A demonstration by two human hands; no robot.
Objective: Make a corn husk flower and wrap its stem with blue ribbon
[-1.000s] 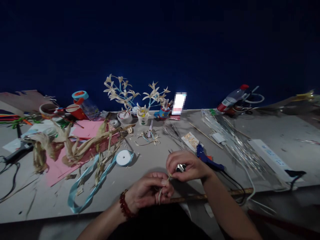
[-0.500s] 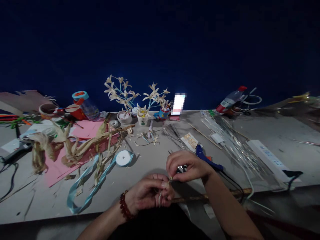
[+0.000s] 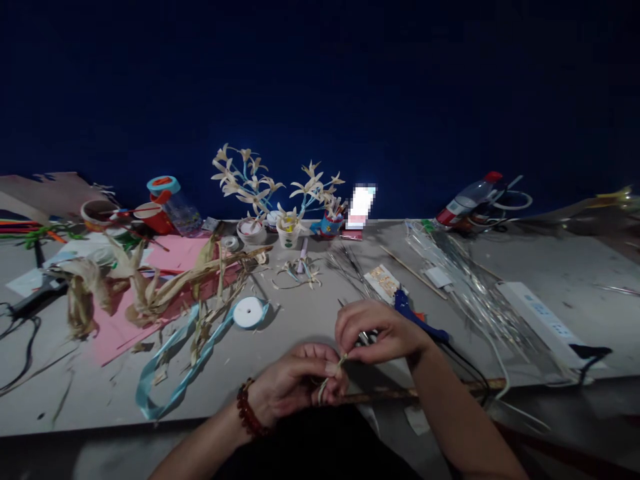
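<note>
Close to the table's front edge, my left hand (image 3: 305, 380) is closed around a thin, pale strip (image 3: 323, 387), which looks like twisted corn husk. My right hand (image 3: 377, 333) pinches the upper end of the same strip between thumb and fingertips, touching the left fingers. Part of the strip is hidden inside the left hand. Behind the right hand lies a dark metal tool (image 3: 369, 338), mostly covered. A blue glue gun (image 3: 417, 317) rests just beyond the right wrist. Further back, small husk flowers (image 3: 310, 273) lie on the table.
Husk flowers (image 3: 250, 183) stand in cups at the back. Dried husks (image 3: 145, 293) cover pink paper (image 3: 113, 333) at left, near a ribbon spool (image 3: 249, 312). Wires (image 3: 480, 293) and a white power strip (image 3: 543, 323) lie at right. A stick (image 3: 425, 392) runs along the front edge.
The view has shifted slightly. My fingers stay together, and a little more of the pale strip shows between and below them.
</note>
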